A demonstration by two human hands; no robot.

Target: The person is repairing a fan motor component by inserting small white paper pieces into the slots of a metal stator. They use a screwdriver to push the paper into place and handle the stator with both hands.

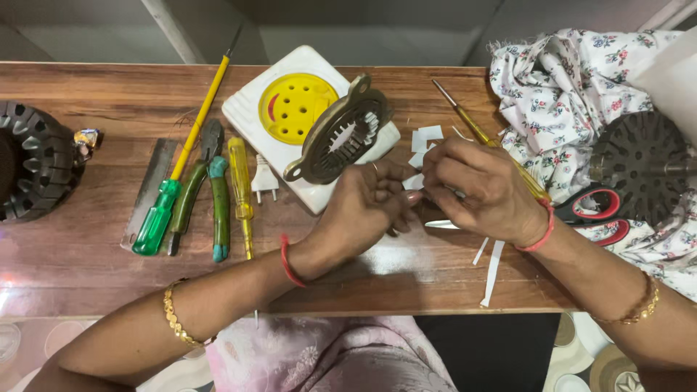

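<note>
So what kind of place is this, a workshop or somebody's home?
Probably a home repair bench for electric motors: a toothed round metal stator ring, green-handled pliers and yellow-handled screwdrivers lie on the worn wooden table, with floral cloth alongside.

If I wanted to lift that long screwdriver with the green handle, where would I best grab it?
Probably by the translucent green handle of the long screwdriver, coming from above at the near-left end. It is the thickest part, it lies flat on the wooden table, and its left side is free next to the flat metal file. The pliers crowd its right side.
</note>
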